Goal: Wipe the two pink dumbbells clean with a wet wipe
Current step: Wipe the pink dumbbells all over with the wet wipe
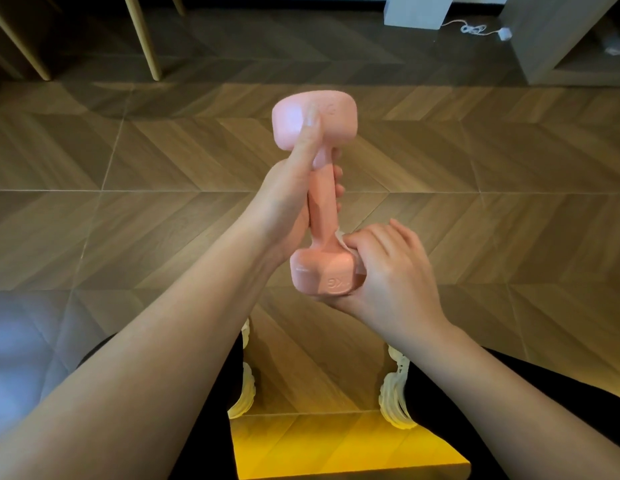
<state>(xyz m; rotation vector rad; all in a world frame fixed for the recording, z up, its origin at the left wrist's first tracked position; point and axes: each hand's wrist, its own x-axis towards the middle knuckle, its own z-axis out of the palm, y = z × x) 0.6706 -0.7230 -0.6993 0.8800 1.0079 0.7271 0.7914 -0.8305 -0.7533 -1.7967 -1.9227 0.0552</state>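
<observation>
**Pink dumbbell held up, wipe on the near end**

One pink dumbbell (322, 199) is up in the air over the floor, roughly upright w/ the far head tilted away. Matte, smooth-looking coating, blocky heads w/ rounded corners, thinner faceted handle btwn them. Raised "KG" lettering on the near head, something similar but blurry on the far one.

Left hand (288, 202) is wrapped around the handle, fingers curled closed round the far side, thumb stretched straight up along the far head. Right hand (388, 268) cups the near head from the right, fingers bunched together and pressing a crumpled wet wipe (341, 239) against where handle meets head. Only a small pale, wrinkly bit of wipe shows, rest is hidden under the fingers.

Only one dumbbell in view.

Floor (475, 202) is wood-look chevron planks, slightly glossy. Pale chunky shoes (395, 393) near the bottom, black trousers on both sides. Far right: white cable (475, 29) coiled on the floor.
</observation>
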